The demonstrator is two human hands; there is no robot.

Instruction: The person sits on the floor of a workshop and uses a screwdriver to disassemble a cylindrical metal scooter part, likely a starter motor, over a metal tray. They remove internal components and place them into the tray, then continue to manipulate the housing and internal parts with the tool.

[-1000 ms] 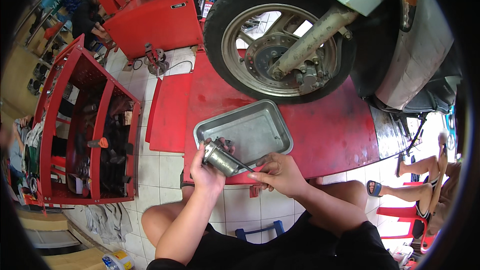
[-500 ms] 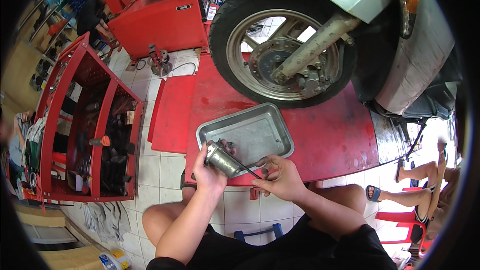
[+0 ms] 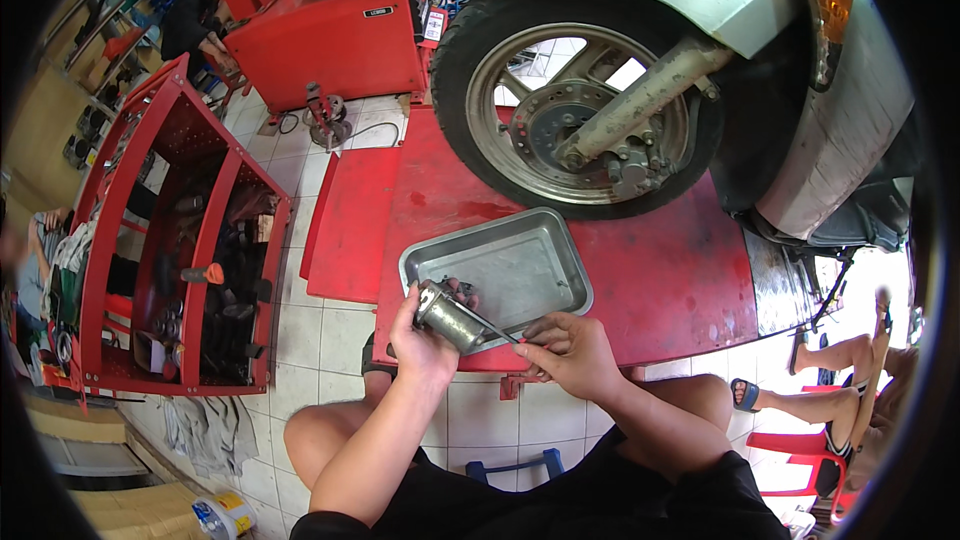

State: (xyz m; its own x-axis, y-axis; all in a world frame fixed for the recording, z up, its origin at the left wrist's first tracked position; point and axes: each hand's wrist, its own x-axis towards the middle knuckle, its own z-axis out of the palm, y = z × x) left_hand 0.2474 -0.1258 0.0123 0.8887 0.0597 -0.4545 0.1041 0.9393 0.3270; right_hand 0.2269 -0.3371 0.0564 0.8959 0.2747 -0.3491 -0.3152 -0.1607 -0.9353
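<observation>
My left hand (image 3: 418, 348) is wrapped round a grey metal cylinder, a small starter motor (image 3: 452, 319) by its look, held tilted above the near rim of a shallow metal tray (image 3: 525, 265). Its fingertips curl over the far side and look dirty. Closed in a pinch, my right hand (image 3: 570, 350) grips the near end of a thin dark rod (image 3: 499, 332). The rod runs along the motor's side; whether it is a bolt or a tool I cannot tell.
A red lift platform (image 3: 660, 280) carries the tray and a motorbike's front wheel (image 3: 450, 90). On the left stands a red tool cart (image 3: 205, 240), with a red machine (image 3: 320, 55) behind it. Another person's legs (image 3: 800, 395) and a red chair (image 3: 790, 460) are at right.
Both hands still hold the motor and rod, with only a slight shift of the fingers. The whole scene has moved a little in the picture.
</observation>
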